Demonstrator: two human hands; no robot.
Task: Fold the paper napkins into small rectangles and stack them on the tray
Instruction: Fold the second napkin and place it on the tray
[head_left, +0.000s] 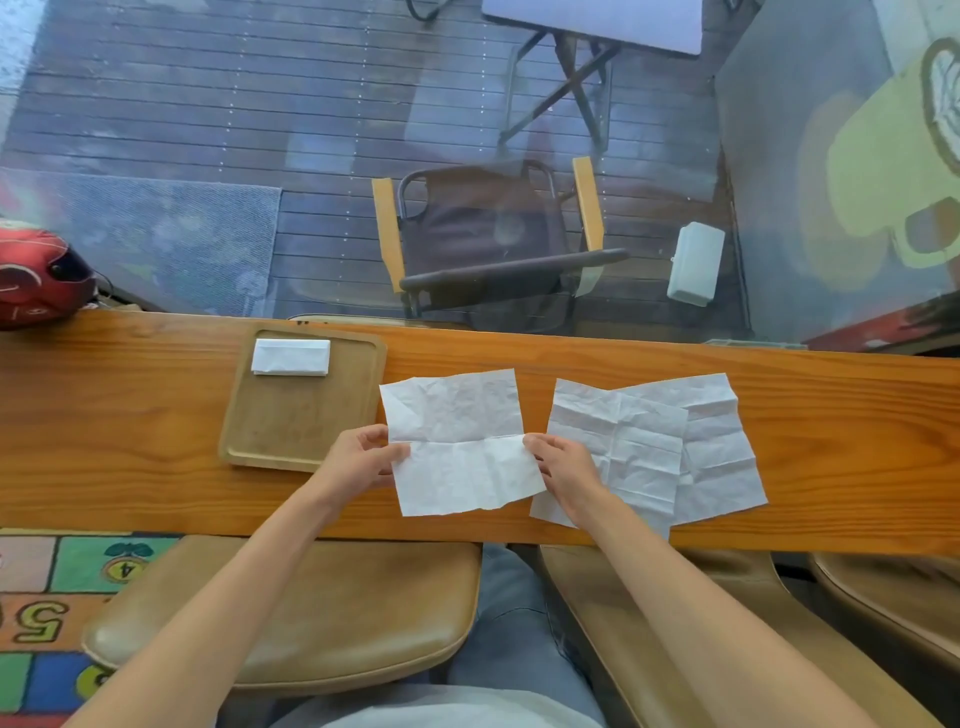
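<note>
An unfolded white paper napkin lies spread on the wooden counter, creased across its middle. My left hand pinches its left edge at the crease, and my right hand pinches its right edge at the same height. To the right, two more open napkins lie overlapping, partly under my right hand. A wooden tray sits left of the held napkin, with a folded napkin rectangle at its far end.
The wooden counter runs along a glass window. A red helmet rests at its far left end. Tan cushioned stools stand under the near edge by my legs.
</note>
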